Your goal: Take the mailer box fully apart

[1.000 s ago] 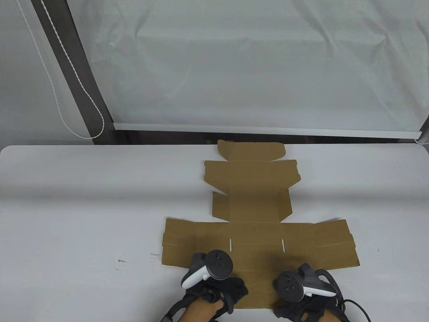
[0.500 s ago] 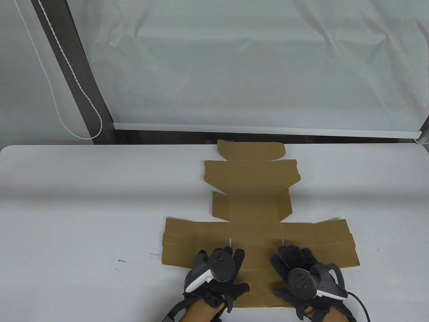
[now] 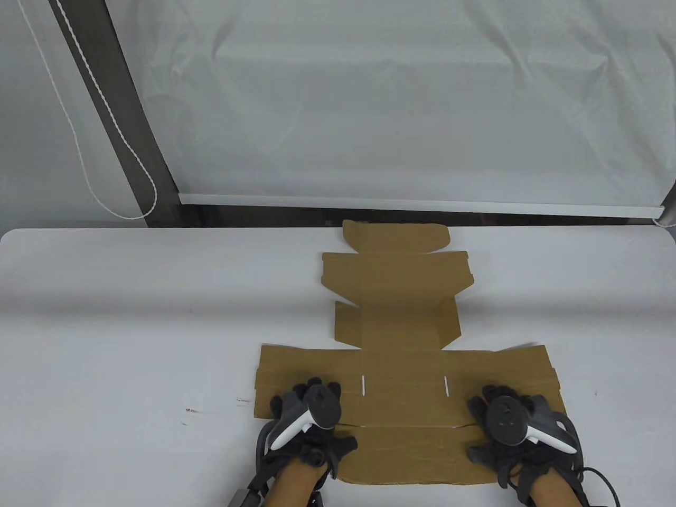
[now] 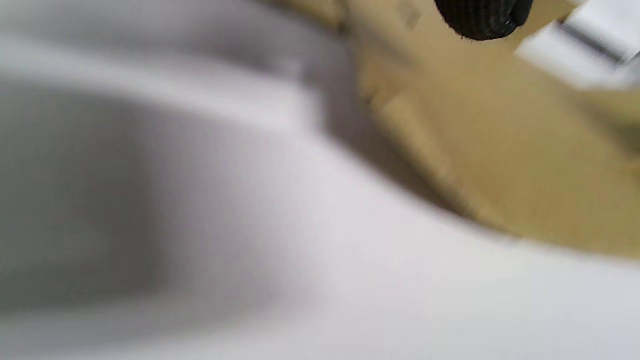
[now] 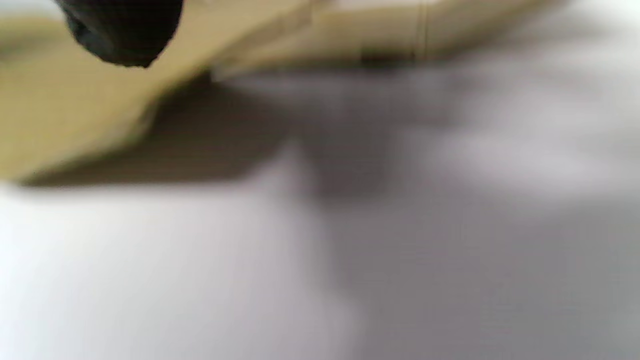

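Note:
The brown mailer box (image 3: 401,364) lies unfolded as a flat cross-shaped sheet on the white table (image 3: 121,327). My left hand (image 3: 306,417) rests flat, fingers spread, on the sheet's near-left wing. My right hand (image 3: 507,417) rests flat, fingers spread, on the near-right wing. Neither hand grips anything. In the blurred left wrist view one dark fingertip (image 4: 480,20) hangs over the cardboard (image 4: 525,165). In the blurred right wrist view one fingertip (image 5: 120,30) hangs over the cardboard (image 5: 65,120).
The table's far edge meets a dark gap and a white rail (image 3: 417,203) below a plastic-sheeted wall. A dark post (image 3: 116,105) and a white cord (image 3: 84,153) stand at the back left. Bare tabletop lies left and right of the sheet.
Both hands moved forward onto the sheet, then slid apart: the left hand to the left wing, the right hand to the right wing. The cardboard has stayed flat.

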Demonstrator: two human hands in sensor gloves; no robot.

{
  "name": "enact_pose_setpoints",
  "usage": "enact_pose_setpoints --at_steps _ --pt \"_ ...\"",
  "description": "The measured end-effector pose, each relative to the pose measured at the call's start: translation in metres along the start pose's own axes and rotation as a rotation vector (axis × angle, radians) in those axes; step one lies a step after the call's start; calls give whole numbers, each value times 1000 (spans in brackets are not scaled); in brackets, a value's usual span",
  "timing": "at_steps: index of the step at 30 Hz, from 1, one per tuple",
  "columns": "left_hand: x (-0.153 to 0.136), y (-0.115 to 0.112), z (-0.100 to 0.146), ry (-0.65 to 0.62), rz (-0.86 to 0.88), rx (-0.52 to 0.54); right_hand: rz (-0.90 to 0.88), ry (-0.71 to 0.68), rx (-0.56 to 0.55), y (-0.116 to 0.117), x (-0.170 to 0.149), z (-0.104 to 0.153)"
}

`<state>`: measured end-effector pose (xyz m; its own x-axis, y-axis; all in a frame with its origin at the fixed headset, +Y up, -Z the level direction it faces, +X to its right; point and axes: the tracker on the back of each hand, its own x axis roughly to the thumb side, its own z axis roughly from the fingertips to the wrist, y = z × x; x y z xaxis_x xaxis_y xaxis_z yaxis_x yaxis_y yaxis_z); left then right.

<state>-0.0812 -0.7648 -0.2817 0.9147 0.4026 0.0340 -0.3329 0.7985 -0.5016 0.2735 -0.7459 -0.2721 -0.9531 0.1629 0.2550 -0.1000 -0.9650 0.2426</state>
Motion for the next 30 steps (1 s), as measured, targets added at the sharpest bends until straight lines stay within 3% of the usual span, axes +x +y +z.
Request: enact_pose_setpoints --at_steps 5,7,9,16,30 --pt "8 33 29 -211 114 430 -39 -155 -488 -32 9 22" --pt "9 40 36 -301 131 515 -31 -203 -612 -39 16 29" --pt "9 43 39 -380 145 532 -26 -249 -691 -42 22 34" --pt "17 42 40 -516 116 541 -59 -352 -653 -39 36 35" --pt "18 38 37 -509 102 508 -151 -343 -595 -36 31 30"
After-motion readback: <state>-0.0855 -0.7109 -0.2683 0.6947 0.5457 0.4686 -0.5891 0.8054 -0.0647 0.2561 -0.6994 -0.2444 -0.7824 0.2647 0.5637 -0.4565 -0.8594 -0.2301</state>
